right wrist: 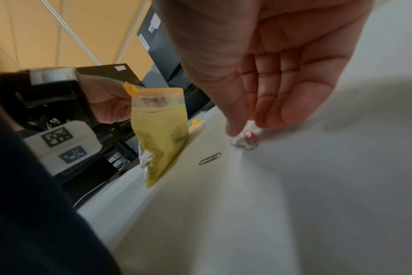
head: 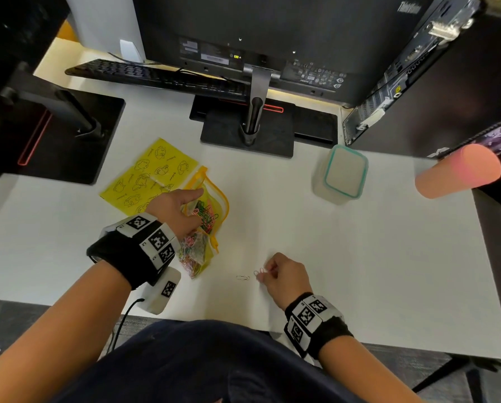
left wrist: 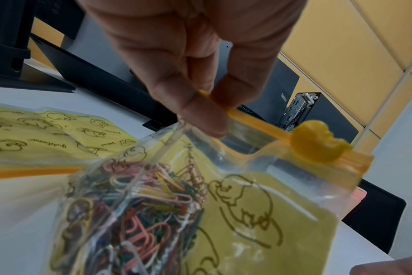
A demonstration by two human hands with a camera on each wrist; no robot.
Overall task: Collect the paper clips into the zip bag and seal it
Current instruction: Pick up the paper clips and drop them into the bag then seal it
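A white, matte tabletop carries the work, with black monitor stands along its far side. At the far left lies a flat yellow sheet printed with line drawings.

Beside it, the left hand holds the zip bag up by its mouth: the fingers pinch the clear front film just below the orange zip strip, so this grip is closed on the bag. The bag is thin, soft plastic, clear in front and yellow behind, with a round orange slider at one end. Inside it is a tangled heap of coloured wire clips.

On the near middle of the tabletop one silver paper clip lies flat and alone. Just right of it, the right hand pinches two or three clips with thumb and fingertips, low at the surface; one is red.

I judge that the step is gathering the last clips. Thin wire lies flat on a smooth surface, so it is better to slide it or lift it by one rounded end. The left hand should keep the mouth wide and the bag upright, because the clips are springy and hook together easily.
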